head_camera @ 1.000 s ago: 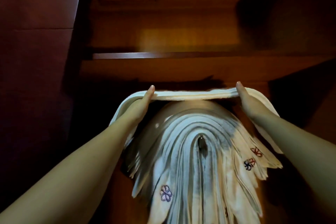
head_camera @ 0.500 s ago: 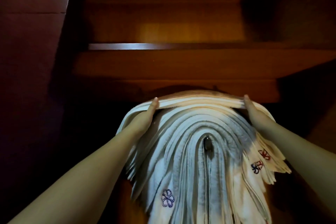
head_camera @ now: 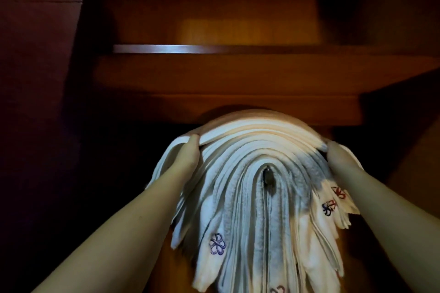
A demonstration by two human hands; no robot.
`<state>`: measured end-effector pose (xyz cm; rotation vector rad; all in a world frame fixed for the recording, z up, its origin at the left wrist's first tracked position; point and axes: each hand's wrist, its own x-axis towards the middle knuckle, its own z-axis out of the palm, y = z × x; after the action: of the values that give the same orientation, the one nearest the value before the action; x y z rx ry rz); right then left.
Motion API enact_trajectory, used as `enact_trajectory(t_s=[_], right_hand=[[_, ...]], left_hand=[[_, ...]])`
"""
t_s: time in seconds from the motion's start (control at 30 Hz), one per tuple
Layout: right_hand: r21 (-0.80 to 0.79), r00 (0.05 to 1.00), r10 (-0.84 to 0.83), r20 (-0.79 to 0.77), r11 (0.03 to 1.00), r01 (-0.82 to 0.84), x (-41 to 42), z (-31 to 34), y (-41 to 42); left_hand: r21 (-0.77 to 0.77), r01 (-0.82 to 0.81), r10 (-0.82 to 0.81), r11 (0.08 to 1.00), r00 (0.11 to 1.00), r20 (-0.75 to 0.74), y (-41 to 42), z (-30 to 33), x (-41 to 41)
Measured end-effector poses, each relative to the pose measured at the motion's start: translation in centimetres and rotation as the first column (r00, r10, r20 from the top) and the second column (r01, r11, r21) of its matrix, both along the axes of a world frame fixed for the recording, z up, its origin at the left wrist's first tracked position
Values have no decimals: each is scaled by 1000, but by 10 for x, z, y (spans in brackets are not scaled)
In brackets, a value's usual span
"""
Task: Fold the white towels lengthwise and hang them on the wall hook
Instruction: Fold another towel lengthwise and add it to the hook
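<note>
Nearest, embroidered towel ends (head_camera: 217, 244) hang limp and layered. Mid-stack, hook (head_camera: 268, 177) shows, metal, buried in folds. Left hand (head_camera: 188, 154) and right hand (head_camera: 338, 156) each grip the top towel (head_camera: 259, 123) at its ends, draped over the stack. Cloth likely soft, light, slumps; best held at both ends near the fold. Beyond, wooden ledge (head_camera: 214, 74).

A wooden ledge (head_camera: 214, 49) with a pale lit edge crosses orange-brown panelling (head_camera: 238, 78). A dark reddish wall (head_camera: 35, 78) fills the left side.
</note>
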<state>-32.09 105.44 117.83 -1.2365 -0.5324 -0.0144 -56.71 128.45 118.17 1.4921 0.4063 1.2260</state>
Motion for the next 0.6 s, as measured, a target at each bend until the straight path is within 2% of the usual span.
enact_trajectory(t_s=[0.1, 0.23, 0.37, 0.43, 0.6], right_hand=[[79, 990, 124, -63, 990, -119, 5, -9, 6], [178, 970, 228, -89, 962, -209, 33, -24, 10], [211, 975, 172, -142, 967, -140, -7, -23, -5], [197, 976, 124, -177, 976, -88, -8, -25, -8], [121, 954, 14, -301, 992, 24, -5, -47, -23]], left_hand=[[-75, 6, -5, 997, 1000, 15, -21, -7, -7], [-238, 38, 3, 971, 986, 169, -29, -22, -19], [-450, 41, 99, 892, 954, 282, -10, -49, -27], [-522, 22, 140, 853, 953, 270, -11, -60, -33], [-552, -9, 144, 834, 969, 201, -28, -71, -45]])
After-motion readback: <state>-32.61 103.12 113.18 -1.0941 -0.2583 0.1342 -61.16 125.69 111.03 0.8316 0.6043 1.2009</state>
